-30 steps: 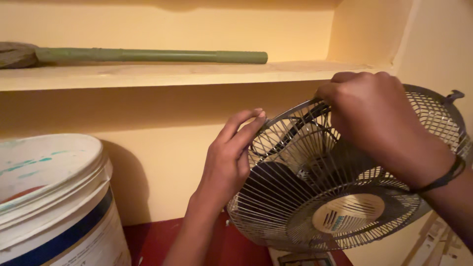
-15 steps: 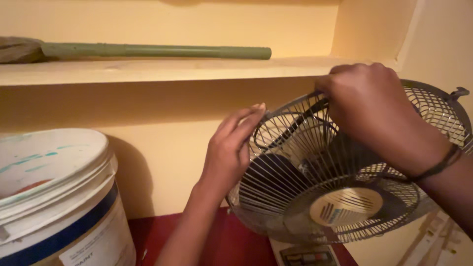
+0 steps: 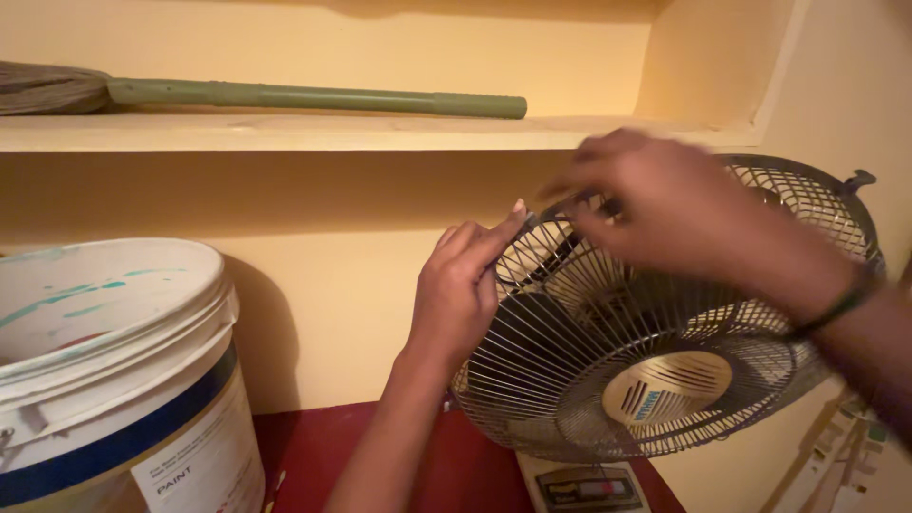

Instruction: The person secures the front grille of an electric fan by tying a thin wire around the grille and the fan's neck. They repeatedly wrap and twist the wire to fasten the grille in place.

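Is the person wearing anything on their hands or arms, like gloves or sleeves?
No gloves. Both hands are bare, and no sleeve shows on either forearm. The left hand wears nothing that can be seen. The right hand is blurred, but a thin dark band circles its wrist. No rings can be made out on either hand.

The fan guard (image 3: 608, 351) is thin, dull grey metal wire; the bucket (image 3: 104, 380) is smooth white plastic, paint-smeared.
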